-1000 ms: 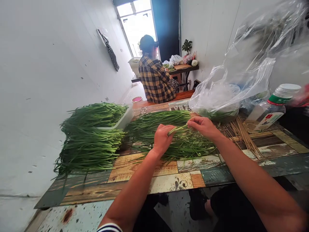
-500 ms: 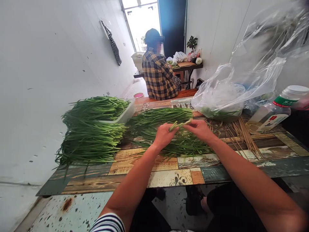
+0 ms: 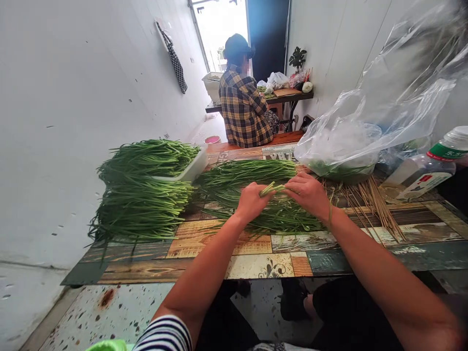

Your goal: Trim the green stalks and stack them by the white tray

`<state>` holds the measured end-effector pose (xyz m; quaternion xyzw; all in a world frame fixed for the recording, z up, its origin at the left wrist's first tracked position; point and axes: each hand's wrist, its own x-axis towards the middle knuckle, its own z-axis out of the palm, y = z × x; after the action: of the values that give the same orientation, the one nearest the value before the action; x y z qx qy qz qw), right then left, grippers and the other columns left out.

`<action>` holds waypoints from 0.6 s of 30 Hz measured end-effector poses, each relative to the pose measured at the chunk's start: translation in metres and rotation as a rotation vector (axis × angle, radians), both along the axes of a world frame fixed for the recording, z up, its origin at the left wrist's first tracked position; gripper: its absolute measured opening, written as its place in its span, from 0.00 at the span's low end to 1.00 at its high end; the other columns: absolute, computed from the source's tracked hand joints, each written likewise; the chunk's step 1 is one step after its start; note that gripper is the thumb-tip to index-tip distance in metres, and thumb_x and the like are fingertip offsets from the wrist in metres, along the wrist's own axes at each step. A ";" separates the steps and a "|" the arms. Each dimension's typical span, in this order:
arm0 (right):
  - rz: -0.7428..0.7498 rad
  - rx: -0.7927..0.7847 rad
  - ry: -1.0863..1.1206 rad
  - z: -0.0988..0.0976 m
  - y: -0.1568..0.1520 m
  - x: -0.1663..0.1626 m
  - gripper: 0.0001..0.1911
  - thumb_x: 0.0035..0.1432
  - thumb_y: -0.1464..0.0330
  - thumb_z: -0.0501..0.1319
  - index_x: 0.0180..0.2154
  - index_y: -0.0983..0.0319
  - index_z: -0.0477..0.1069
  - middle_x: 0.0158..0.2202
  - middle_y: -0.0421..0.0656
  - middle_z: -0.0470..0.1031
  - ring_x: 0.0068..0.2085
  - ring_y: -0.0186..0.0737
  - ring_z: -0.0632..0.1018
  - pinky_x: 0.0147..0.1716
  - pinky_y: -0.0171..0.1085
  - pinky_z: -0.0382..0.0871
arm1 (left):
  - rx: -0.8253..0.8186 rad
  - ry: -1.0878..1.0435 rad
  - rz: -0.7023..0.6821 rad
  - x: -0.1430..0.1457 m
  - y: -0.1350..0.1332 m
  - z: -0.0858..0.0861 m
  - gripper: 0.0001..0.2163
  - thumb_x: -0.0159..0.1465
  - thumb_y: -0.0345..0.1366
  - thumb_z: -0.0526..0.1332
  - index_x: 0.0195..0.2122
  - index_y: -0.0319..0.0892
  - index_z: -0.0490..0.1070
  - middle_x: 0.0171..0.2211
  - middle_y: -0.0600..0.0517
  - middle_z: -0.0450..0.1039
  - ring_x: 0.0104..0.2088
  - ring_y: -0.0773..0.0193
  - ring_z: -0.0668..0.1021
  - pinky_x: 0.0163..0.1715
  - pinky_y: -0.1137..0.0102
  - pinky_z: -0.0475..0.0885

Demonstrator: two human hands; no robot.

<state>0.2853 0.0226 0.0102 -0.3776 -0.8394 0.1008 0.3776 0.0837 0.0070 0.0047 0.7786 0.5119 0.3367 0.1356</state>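
Note:
My left hand is closed around a small bunch of garlic chives, its pale cut ends pointing right. My right hand pinches at those stem ends, its fingertips close to my left fingers. A thin strand hangs from near my right wrist. Beneath both hands, loose chives lie spread over the wood-patterned table. Just beyond them is a flatter row of chives. To the left, a thick heap of chives lies with stems to the right, partly in a white tray.
Right of my hands are thin wooden sticks, a clear plastic bag over a container with greens, and a tilted bottle. A person in a plaid shirt sits ahead, back turned, near another table.
My right hand's fingers have drawn closer together at the stem ends, and a strand now hangs by my right wrist. The view has shifted slightly; a green object shows at the bottom left.

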 end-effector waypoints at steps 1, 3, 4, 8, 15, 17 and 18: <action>0.004 -0.116 0.045 -0.004 0.002 0.001 0.18 0.58 0.55 0.58 0.28 0.61 0.78 0.30 0.46 0.78 0.34 0.41 0.74 0.38 0.40 0.67 | 0.008 -0.009 -0.007 0.000 0.000 -0.001 0.12 0.63 0.41 0.60 0.26 0.44 0.77 0.22 0.54 0.73 0.29 0.65 0.69 0.31 0.72 0.62; -0.016 -0.388 0.184 -0.010 0.006 0.004 0.20 0.55 0.53 0.59 0.28 0.62 0.77 0.27 0.44 0.77 0.30 0.39 0.74 0.32 0.37 0.66 | 0.046 -0.027 -0.024 0.000 0.000 -0.005 0.11 0.63 0.42 0.60 0.29 0.45 0.78 0.24 0.54 0.76 0.30 0.64 0.69 0.31 0.72 0.63; -0.048 -0.500 0.260 -0.012 0.008 0.006 0.21 0.54 0.52 0.60 0.27 0.63 0.77 0.25 0.43 0.76 0.28 0.38 0.73 0.29 0.35 0.65 | 0.072 -0.029 -0.034 0.001 0.000 -0.007 0.10 0.63 0.42 0.60 0.31 0.45 0.79 0.26 0.54 0.77 0.30 0.64 0.69 0.32 0.72 0.63; -0.294 -0.552 0.413 -0.015 0.017 0.014 0.22 0.48 0.50 0.62 0.24 0.64 0.75 0.18 0.39 0.69 0.22 0.32 0.65 0.23 0.33 0.57 | 0.145 0.014 -0.036 0.002 0.001 -0.012 0.10 0.64 0.41 0.59 0.34 0.46 0.79 0.29 0.53 0.79 0.30 0.64 0.70 0.33 0.70 0.64; -0.395 -0.317 0.331 -0.006 0.017 0.017 0.21 0.54 0.53 0.57 0.20 0.62 0.67 0.17 0.36 0.61 0.21 0.30 0.61 0.23 0.33 0.55 | 0.129 0.056 0.013 0.002 0.000 -0.009 0.08 0.63 0.39 0.60 0.33 0.45 0.79 0.28 0.53 0.78 0.30 0.64 0.69 0.32 0.71 0.64; -0.303 -0.249 0.251 -0.008 0.019 0.018 0.13 0.53 0.59 0.59 0.31 0.62 0.72 0.23 0.38 0.69 0.24 0.32 0.66 0.26 0.33 0.60 | 0.156 0.044 0.034 0.002 -0.001 -0.007 0.10 0.64 0.39 0.58 0.33 0.46 0.79 0.28 0.53 0.78 0.30 0.64 0.69 0.33 0.70 0.64; -0.264 -0.216 0.189 -0.011 0.020 0.019 0.12 0.53 0.62 0.59 0.35 0.62 0.73 0.26 0.39 0.71 0.26 0.34 0.68 0.28 0.34 0.62 | 0.183 0.023 0.053 0.002 -0.002 -0.006 0.10 0.65 0.39 0.57 0.34 0.46 0.79 0.29 0.53 0.78 0.30 0.64 0.70 0.34 0.70 0.64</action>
<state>0.3045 0.0428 -0.0010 -0.5118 -0.7276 0.1750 0.4219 0.0856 0.0045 -0.0009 0.7777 0.5008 0.3767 0.0494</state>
